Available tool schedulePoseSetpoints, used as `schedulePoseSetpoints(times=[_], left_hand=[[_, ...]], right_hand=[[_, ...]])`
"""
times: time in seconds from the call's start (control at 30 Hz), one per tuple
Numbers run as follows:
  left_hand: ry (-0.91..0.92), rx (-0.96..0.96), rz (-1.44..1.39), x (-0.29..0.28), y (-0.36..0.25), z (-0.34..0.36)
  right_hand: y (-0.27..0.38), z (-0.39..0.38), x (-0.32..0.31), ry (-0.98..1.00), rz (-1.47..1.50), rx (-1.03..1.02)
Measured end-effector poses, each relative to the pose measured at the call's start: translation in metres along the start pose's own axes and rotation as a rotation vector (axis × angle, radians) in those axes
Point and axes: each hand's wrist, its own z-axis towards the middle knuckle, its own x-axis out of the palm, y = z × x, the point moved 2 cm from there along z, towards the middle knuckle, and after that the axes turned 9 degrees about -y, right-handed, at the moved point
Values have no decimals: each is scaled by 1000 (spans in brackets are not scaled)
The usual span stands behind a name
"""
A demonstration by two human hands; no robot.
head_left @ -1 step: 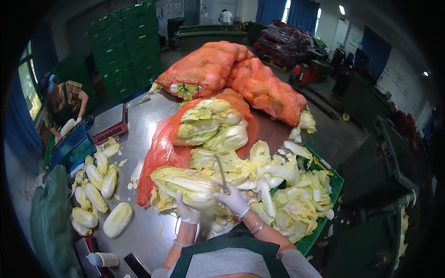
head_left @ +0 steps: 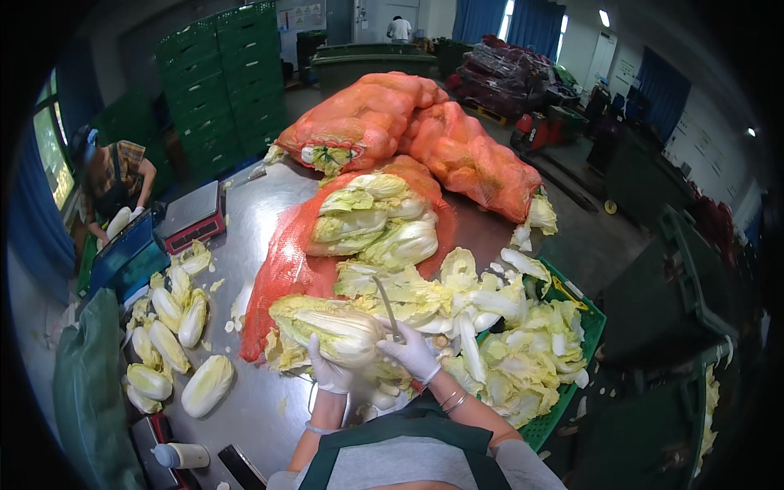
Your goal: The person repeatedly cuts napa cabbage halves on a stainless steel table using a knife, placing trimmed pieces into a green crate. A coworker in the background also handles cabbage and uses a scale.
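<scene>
Cabbage [head_left: 322, 322] lies crosswise, base at the right hand [head_left: 415, 355]

Located over the near end of the red mesh sack [head_left: 273, 278], long axis running left to right; contact with the counter [head_left: 253, 437] cannot be confirmed. Left hand [head_left: 331, 376]: grip grasping the cabbage's near side. Right hand: grip clenched on the knife [head_left: 388, 304], blade pointing up and away. The right is nearer the base, just beside it
</scene>
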Motion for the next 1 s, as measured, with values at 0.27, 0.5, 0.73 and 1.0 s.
schedulePoseSetpoints(times=[0.27,0.5,0.73,1.0], left_hand=[[-182,-86,-24,1,-1,-11],[-176,-44,4,-2,3,-16],[-151,-62,-32,7,6,-16],[-125,57,-15,21,5,-27]], right_hand=[[15,-27,5,-90,-945,-667],[8,-29,26,-49,-1103,-671],[3,-27,22,-107,-1144,-701],[-21,3,0,-273,-1012,-880]])
